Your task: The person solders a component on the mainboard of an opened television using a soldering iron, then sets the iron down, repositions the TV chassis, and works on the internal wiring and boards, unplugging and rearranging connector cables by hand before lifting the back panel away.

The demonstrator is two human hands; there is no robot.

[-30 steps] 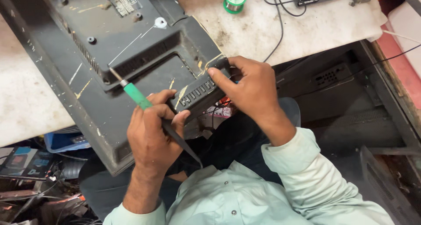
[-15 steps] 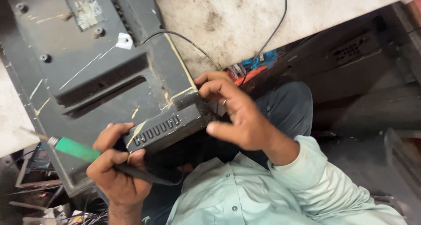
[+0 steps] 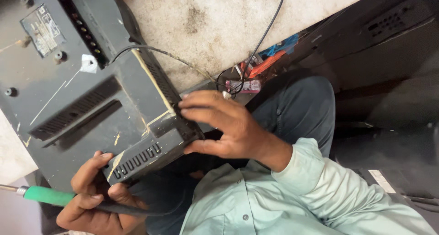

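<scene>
A dark grey television back cover [image 3: 87,111], scratched and dusty, lies face down over the edge of a worn white workbench [image 3: 219,24]. My left hand [image 3: 98,198] grips its near corner by the vent slots and also holds a green-handled screwdriver [image 3: 43,195] with a black cable trailing from it. My right hand [image 3: 224,125] presses its spread fingers against the cover's right corner. A black cable [image 3: 164,54] runs from the cover across the bench.
Small circuit boards and coloured wires [image 3: 256,72] lie below the bench edge. Black equipment casings [image 3: 384,56] sit at the right. My knee in blue trousers [image 3: 297,107] is under the cover's corner.
The cover has slid further toward my lap and the view has dropped closer. My right hand moved from the cover's front edge to its right corner. The left hand keeps the screwdriver.
</scene>
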